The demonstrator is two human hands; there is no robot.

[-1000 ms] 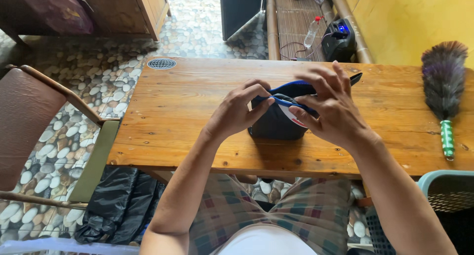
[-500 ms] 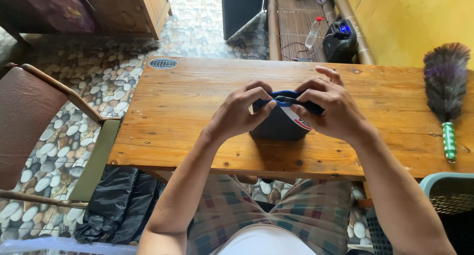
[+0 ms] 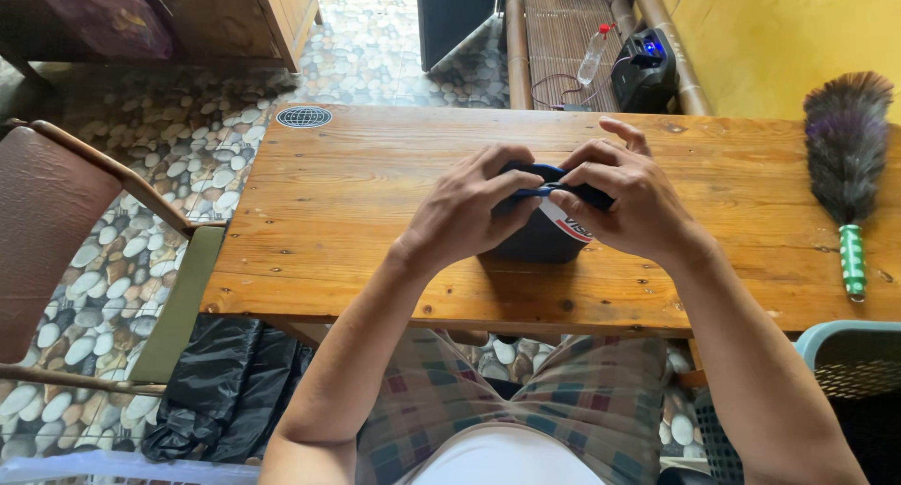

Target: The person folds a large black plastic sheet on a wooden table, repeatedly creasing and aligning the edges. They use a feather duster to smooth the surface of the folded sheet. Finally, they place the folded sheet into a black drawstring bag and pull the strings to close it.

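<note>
Plaid shorts (image 3: 563, 400) nearest, at bottom edge. Both hands meet over near-middle of wooden surface (image 3: 357, 194). Left hand (image 3: 469, 208) curled shut on dark navy pouch (image 3: 540, 236); right hand (image 3: 624, 203) pinches its top edge, index finger raised. Pouch: soft, dark blue, brighter blue rim strip, white patch with red on right side, base resting on surface. Right, well apart: feather duster (image 3: 845, 156), green handle. Far left corner: round dark emblem (image 3: 303, 117). Beyond: pebble floor (image 3: 375, 44).

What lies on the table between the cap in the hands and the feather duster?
Only bare wooden table shows between the dark cap and the feather duster, in the head view.
</note>
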